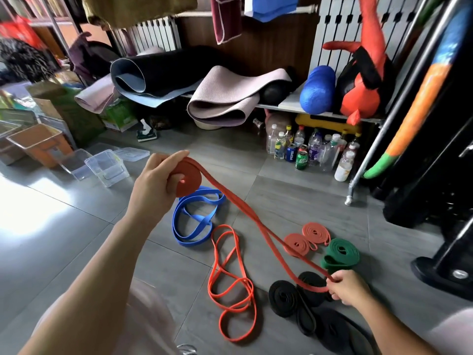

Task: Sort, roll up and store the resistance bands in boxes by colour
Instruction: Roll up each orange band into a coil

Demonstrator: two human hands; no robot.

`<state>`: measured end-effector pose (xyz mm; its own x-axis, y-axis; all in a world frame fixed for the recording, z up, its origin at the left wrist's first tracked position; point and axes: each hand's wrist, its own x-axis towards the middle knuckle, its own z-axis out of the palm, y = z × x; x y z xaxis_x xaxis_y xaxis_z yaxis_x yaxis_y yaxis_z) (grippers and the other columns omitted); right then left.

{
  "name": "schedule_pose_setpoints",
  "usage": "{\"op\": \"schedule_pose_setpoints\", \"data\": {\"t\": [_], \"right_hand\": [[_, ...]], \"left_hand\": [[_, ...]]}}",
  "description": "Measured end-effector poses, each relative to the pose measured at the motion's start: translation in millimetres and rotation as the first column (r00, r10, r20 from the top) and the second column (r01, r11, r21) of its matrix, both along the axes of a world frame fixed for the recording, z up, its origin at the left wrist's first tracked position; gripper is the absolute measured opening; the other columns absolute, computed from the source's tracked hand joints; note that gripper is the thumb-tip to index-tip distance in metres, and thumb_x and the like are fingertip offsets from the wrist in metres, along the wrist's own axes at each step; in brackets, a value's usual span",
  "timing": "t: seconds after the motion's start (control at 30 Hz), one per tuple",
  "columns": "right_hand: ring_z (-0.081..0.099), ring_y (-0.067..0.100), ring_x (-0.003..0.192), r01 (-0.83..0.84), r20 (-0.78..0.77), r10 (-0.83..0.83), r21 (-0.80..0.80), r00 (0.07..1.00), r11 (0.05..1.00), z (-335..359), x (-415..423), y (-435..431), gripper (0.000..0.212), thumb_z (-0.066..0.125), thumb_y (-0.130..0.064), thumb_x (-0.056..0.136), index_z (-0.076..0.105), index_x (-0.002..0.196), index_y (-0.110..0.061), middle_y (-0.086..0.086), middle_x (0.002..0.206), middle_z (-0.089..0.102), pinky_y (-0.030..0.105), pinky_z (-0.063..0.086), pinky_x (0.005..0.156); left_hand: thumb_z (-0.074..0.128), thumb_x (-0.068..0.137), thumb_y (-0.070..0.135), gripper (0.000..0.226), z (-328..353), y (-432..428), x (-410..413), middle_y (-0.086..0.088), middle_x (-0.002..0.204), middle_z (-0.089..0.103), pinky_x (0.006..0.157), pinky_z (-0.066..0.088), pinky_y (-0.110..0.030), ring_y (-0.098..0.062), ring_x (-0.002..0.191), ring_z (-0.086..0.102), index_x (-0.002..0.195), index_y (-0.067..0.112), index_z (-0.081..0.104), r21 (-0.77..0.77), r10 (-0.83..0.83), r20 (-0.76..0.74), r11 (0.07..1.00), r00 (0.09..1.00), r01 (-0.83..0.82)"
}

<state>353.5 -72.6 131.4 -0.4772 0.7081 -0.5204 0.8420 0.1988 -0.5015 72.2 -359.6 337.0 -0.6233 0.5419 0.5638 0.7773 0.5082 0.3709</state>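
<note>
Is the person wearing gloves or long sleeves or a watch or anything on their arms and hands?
No gloves. The left hand and the right hand are both bare, with no rings showing. Both forearms are bare too, with no watch or bracelet at the wrists and no sleeves in view. Each arm is slim and comes in from the bottom of the picture.

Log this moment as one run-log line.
step: rolling red band | left hand: holds coil | right hand: grips loose end | on floor: blue band unrolled, green band rolled | boxes: no bands visible inside
</note>
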Motion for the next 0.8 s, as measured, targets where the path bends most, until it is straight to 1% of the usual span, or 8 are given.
{"op": "schedule_pose_setpoints", "data": {"t": [0.1,0.23,0.33,0.4,0.43,0.57,0.63,0.8], "right_hand": [[0.054,0.016,0.042,0.051,-0.031,-0.054,-0.087,0.998,0.995,0,-1,2,0.020,0.057,-0.008,0.085,0.062,0.066,-0.006,0.003,0.051,0.061,0.020,0.034,0.044],[0.050,0.014,0.047,-0.059,0.098,0.072,-0.130,0.993,0.990,10,-8,-5,0.011,0.064,-0.018,0.083,0.063,0.088,-0.008,0.004,0.062,0.059,0.019,0.032,0.045],[0.058,0.018,0.070,-0.236,0.100,0.241,-0.061,0.965,0.970,23,-28,-10,0.039,0.072,-0.024,0.078,0.061,0.111,-0.006,0.010,0.089,0.066,0.025,0.044,0.058],[0.062,0.018,0.094,-0.315,0.000,0.315,-0.009,0.949,0.949,43,-49,-17,0.049,0.074,-0.028,0.077,0.060,0.119,-0.007,0.008,0.112,0.065,0.030,0.050,0.085],[0.062,0.017,0.099,-0.342,-0.070,0.342,0.014,0.937,0.940,57,-60,-24,0.048,0.074,-0.030,0.077,0.060,0.119,-0.010,0.005,0.114,0.065,0.031,0.049,0.090],[0.063,0.017,0.101,-0.411,-0.463,0.354,-0.023,0.812,0.911,123,-100,-54,0.046,0.078,-0.022,0.075,0.062,0.117,-0.014,0.002,0.106,0.066,0.019,0.050,0.084],[0.064,0.016,0.099,-0.454,-0.629,0.339,-0.025,0.700,0.891,149,-115,-66,0.046,0.082,-0.018,0.067,0.064,0.109,-0.024,-0.001,0.102,0.067,0.033,0.050,0.094],[0.068,0.016,0.090,-0.420,-0.699,0.367,0.103,0.614,0.901,180,-131,-71,0.029,0.078,-0.011,0.073,0.069,0.091,-0.030,-0.004,0.091,0.072,0.042,0.053,0.090]], "left_hand": [[0.053,0.094,0.015,0.038,-5,0,1,-0.011,0.114,0.053,0.079,0.041,-0.030,-0.025,0.095,0.053,0.131,0.020,0.054,-0.020,-0.033,0.021,0.999,0.999,0.034],[0.050,0.091,0.018,0.039,-11,7,10,-0.008,0.111,0.053,0.077,0.046,-0.031,-0.028,0.091,0.056,0.130,0.021,0.055,-0.088,-0.100,0.018,0.991,0.995,0.101],[0.050,0.091,0.016,0.039,-15,16,21,-0.008,0.107,0.053,0.072,0.052,-0.036,-0.027,0.087,0.057,0.129,0.022,0.055,-0.135,-0.185,0.003,0.974,0.983,0.184],[0.053,0.091,0.014,0.039,-19,24,30,-0.006,0.105,0.053,0.066,0.053,-0.038,-0.026,0.086,0.057,0.128,0.025,0.054,-0.190,-0.257,-0.018,0.950,0.966,0.249],[0.057,0.090,0.011,0.040,-21,28,35,-0.006,0.103,0.054,0.062,0.054,-0.037,-0.026,0.084,0.058,0.127,0.026,0.054,-0.226,-0.291,-0.033,0.934,0.956,0.276],[0.077,0.070,-0.002,0.063,-23,44,52,-0.006,0.098,0.058,0.044,0.051,-0.030,-0.025,0.082,0.062,0.123,0.025,0.058,-0.334,-0.337,-0.091,0.897,0.937,0.290],[0.079,0.067,-0.002,0.067,-22,47,53,-0.006,0.099,0.059,0.042,0.051,-0.031,-0.027,0.083,0.062,0.123,0.026,0.056,-0.338,-0.340,-0.108,0.896,0.934,0.287],[0.073,0.073,-0.002,0.068,-16,46,48,-0.006,0.103,0.056,0.048,0.053,-0.035,-0.027,0.086,0.060,0.126,0.030,0.046,-0.288,-0.371,-0.099,0.899,0.923,0.331]]}}
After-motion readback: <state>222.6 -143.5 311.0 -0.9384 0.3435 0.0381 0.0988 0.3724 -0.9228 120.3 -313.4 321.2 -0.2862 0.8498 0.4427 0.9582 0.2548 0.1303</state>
